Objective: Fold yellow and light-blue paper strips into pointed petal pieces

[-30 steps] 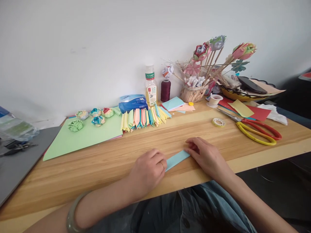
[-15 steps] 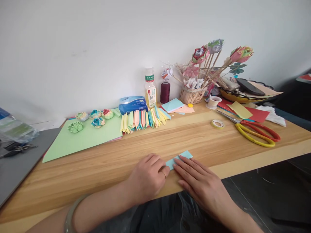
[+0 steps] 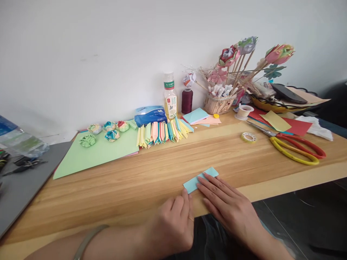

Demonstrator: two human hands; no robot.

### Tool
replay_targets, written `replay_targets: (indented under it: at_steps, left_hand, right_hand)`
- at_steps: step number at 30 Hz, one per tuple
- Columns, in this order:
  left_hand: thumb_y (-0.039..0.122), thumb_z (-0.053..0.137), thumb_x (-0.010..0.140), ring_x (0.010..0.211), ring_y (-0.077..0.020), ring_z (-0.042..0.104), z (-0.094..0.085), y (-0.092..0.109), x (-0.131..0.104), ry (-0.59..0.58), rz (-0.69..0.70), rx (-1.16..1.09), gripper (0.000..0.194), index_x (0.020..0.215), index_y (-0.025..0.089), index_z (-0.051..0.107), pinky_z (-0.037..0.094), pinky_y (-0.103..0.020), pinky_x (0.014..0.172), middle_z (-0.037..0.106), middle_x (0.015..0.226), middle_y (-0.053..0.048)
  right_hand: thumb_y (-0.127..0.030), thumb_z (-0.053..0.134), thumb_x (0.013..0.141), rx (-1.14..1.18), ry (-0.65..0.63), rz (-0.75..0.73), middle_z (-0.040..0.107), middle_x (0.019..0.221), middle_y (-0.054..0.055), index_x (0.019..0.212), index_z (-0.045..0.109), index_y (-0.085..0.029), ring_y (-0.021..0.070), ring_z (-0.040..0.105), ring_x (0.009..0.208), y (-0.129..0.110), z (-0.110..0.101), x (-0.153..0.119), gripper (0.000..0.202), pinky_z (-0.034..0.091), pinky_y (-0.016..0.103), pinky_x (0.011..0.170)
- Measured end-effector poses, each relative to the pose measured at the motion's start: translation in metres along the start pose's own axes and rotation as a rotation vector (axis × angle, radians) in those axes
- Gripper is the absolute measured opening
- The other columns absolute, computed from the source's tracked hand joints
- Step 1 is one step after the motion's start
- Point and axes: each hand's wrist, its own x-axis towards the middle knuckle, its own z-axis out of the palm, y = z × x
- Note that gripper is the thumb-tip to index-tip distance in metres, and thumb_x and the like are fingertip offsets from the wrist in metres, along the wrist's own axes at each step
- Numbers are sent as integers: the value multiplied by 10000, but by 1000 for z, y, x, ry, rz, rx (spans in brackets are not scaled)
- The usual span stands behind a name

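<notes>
A folded light-blue paper strip (image 3: 191, 184) lies slantwise on the wooden table near its front edge. My right hand (image 3: 229, 206) is flat over the strip's right part, fingers stretched out and pressing it down. The fingers of my left hand (image 3: 175, 218) are curled, their tips closed at the strip's near left corner. Part of the strip is hidden beneath my right fingers.
Behind are a row of folded paper pieces (image 3: 161, 133), a blue tissue pack (image 3: 150, 116), a bottle (image 3: 170, 101) and maroon thread (image 3: 187, 102). Paper flowers (image 3: 88, 141) rest on green sheets (image 3: 100, 159) at left. Scissors (image 3: 294, 146) and a tape roll (image 3: 248, 137) lie right.
My left hand has drawn back toward me from over the strip's left end to its near corner, uncovering that end. My right hand stays flat on the paper. The view has shifted slightly.
</notes>
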Motion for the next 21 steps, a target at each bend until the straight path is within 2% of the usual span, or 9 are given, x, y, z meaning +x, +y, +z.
replay_targets:
  at_steps: [4, 7, 10, 13, 15, 21]
  left_hand:
    - [54, 363, 830, 584, -171, 579, -1, -2, 3, 4, -55, -30, 312, 985, -13, 626, 392, -275, 486, 688, 847, -178]
    - [69, 361, 861, 615, -171, 579, 1, -8, 6, -92, -79, -108, 319, 1054, 13, 609, 413, -274, 491, 670, 807, -123]
    - [102, 348, 891, 795, -204, 607, 7, -15, 6, -167, -65, -196, 322, 1073, 58, 610, 475, -305, 628, 663, 923, -120]
    - [110, 324, 903, 1054, -250, 557, 15, -18, 2, -118, -4, -210, 343, 1087, 43, 606, 460, -344, 813, 631, 1121, -154]
    - [115, 318, 905, 1084, -249, 551, 19, -17, -1, -112, 18, -207, 354, 1100, 39, 603, 448, -346, 844, 629, 1142, -153]
    - [119, 341, 873, 1092, -246, 553, 18, -18, -4, -136, -41, -285, 360, 1099, 63, 616, 469, -344, 845, 644, 1136, -123]
  right_hand:
    - [-155, 470, 907, -20, 8, -25, 624, 1203, 41, 1138, 612, -125, 195, 534, 1169, 1, 1, -1, 273, 449, 342, 1000]
    - [-158, 468, 909, -17, 6, -24, 630, 1193, 35, 1121, 624, -134, 191, 541, 1161, 1, 1, 0, 265, 451, 339, 998]
    - [-174, 444, 923, -2, -5, -1, 633, 1186, 34, 1123, 628, -139, 183, 557, 1140, 0, 1, 0, 274, 459, 330, 989]
    - [-188, 434, 929, 18, -22, 11, 629, 1191, 40, 1139, 623, -142, 181, 562, 1133, 1, -1, 0, 286, 466, 331, 979]
    - [-190, 439, 927, 27, -54, 8, 623, 1198, 43, 1146, 620, -154, 185, 565, 1129, 5, -3, -1, 287, 461, 352, 983]
    - [-214, 437, 922, 69, -150, 77, 646, 1162, 32, 1185, 602, -240, 228, 521, 1173, 33, -13, -10, 312, 365, 490, 1030]
